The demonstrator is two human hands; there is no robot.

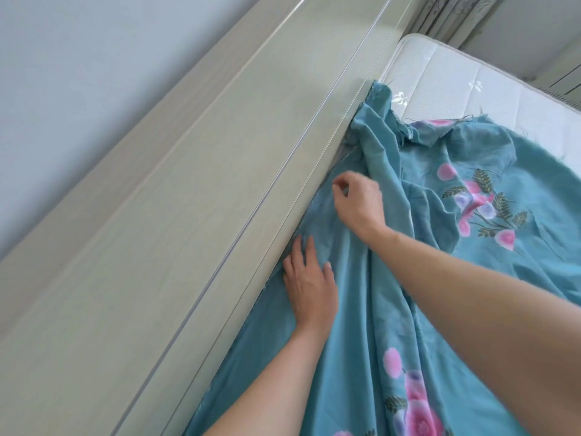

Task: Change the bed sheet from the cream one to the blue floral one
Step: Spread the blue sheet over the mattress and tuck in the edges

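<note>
Head view looks down along the pale wooden headboard (176,215), which serves as the landmark for everything else. Against its foot lies the blue floral sheet (371,325), its long edge run up to the seam where board meets mattress (465,86), most likely so that it can be tucked down there. The left hand (309,284) lies flat on the cloth just beside the headboard, fingers straight and spread, gripping nothing; it seems to pin the hem in place. Farther along the board, the right hand (356,199) has its fingers curled with fingertips drawn together at the sheet's edge, apparently pinching a bit of cloth to draw it along, though the hold itself is hard to see clearly. Beyond that hand the sheet is bunched and folded back, its frayed corner touching the headboard, and the mattress past it is bare up to its far corner. No cream sheet shows, so the old one looks already off. Room to work lies along the board toward that bare corner; the gap at the headboard's foot looks tight.
</note>
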